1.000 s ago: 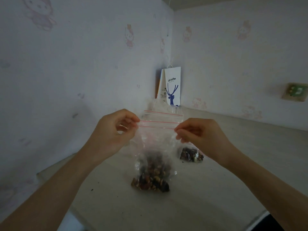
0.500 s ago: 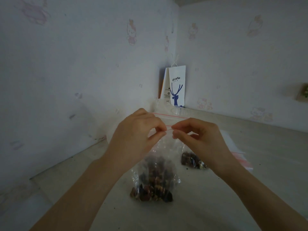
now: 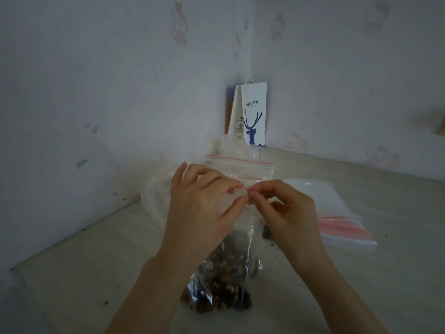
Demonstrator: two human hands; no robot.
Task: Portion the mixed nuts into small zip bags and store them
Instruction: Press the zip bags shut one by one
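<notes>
Head view, and both hands are up and meeting at the top of the bag [image 3: 243,235]. The left hand [image 3: 199,208] has its grip pinching the zip strip [image 3: 243,188] between thumb and forefinger. The right hand [image 3: 286,213] pinches the same strip just beside it, fingertips almost touching, which looks like pressing the seal closed from the middle. The bag hangs from those pinches and its bottom seems to rest on the desk [image 3: 397,273], so the nuts [image 3: 224,295] sit low, away from the zip. Behind the hands a second bag [image 3: 240,165] shows its red line. A stack [image 3: 337,227] of empty bags lies to the right, near enough for the next portion, and a coffee bag [image 3: 254,116] leans in the corner, well apart
</notes>
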